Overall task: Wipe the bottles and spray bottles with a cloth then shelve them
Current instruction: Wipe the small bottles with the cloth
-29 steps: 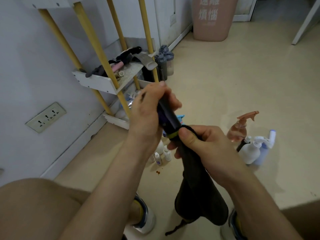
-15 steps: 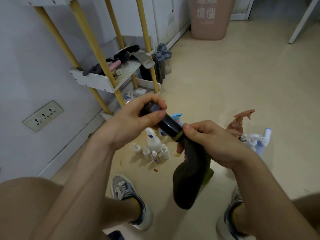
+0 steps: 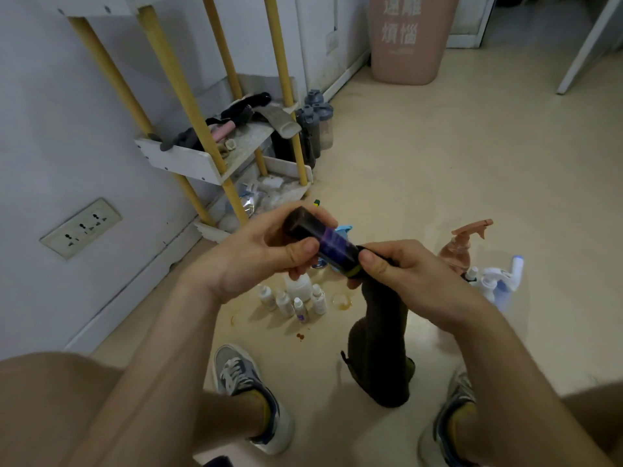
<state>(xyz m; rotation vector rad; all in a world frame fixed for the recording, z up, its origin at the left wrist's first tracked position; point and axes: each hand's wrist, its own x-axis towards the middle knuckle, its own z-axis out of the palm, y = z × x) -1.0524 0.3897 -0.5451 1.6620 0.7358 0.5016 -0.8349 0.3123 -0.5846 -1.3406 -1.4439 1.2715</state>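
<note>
Gripping the bottle above the floor, left hand curled round its far end, right hand pinching the cloth round its near end, I'd twist it while dragging the cloth lengthwise.

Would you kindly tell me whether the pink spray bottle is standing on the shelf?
No, the pink spray bottle stands on the floor next to a white spray bottle.

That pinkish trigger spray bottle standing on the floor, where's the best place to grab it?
I'd grip the pinkish spray bottle by the narrow neck under its trigger head, coming from above on the side away from the white bottles; it stands upright and they crowd it.
</note>
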